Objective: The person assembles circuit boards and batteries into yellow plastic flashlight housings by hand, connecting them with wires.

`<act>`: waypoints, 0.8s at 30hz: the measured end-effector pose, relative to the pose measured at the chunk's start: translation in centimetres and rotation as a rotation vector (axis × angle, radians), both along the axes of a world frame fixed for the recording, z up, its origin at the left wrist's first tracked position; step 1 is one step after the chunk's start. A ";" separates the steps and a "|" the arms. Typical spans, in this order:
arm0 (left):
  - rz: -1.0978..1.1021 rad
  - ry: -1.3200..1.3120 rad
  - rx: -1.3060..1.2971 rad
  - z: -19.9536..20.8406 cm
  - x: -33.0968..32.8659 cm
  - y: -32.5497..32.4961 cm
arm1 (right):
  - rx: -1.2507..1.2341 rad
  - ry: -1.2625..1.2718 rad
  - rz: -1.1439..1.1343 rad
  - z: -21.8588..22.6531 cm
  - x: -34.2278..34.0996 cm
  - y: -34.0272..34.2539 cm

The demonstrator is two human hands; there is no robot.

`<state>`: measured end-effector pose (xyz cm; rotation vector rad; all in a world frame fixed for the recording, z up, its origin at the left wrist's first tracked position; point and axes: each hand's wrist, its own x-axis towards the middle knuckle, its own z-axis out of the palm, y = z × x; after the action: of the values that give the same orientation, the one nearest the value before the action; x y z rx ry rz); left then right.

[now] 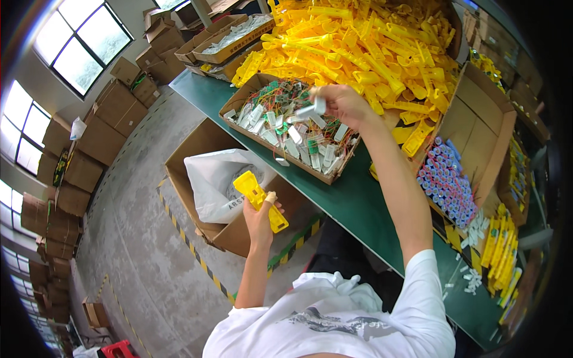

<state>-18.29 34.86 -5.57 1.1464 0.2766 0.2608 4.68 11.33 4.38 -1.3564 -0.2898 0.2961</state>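
My left hand is closed around a long yellow plastic casing, held in front of the open carton and tilted. Raised over the shallow cardboard tray, my right hand pinches a small whitish rectangular module; its details are blurred. Below that hand the tray holds many similar white modules with green circuit boards and thin red and other coloured wires. Behind the tray rises a large heap of yellow plastic casings.
The carton with a white plastic liner stands on the floor beside the green table. To the right, a box holds blue-purple cylindrical cells. Past it lie white pieces and stacked yellow casings. Cartons line the window wall.
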 end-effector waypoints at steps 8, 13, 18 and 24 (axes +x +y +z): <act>-0.158 -0.004 -0.033 1.1 -0.7 -3.1 | -0.189 -0.018 0.070 1.9 -5.5 -4.4; -0.295 -0.025 -0.028 2.6 -0.1 -7.3 | -0.237 -0.084 -0.045 1.0 -7.3 -7.0; -0.362 -0.023 -0.084 3.5 -0.2 -11.1 | 0.395 0.064 -0.158 3.7 -10.8 -10.0; -0.266 -0.056 -0.274 3.0 0.0 -14.7 | 0.629 0.214 -0.214 0.8 -22.2 -9.6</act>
<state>-18.25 20.14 -2.52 0.8912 0.1034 0.0187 -17.51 1.78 5.22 -0.7178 -0.0450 0.1483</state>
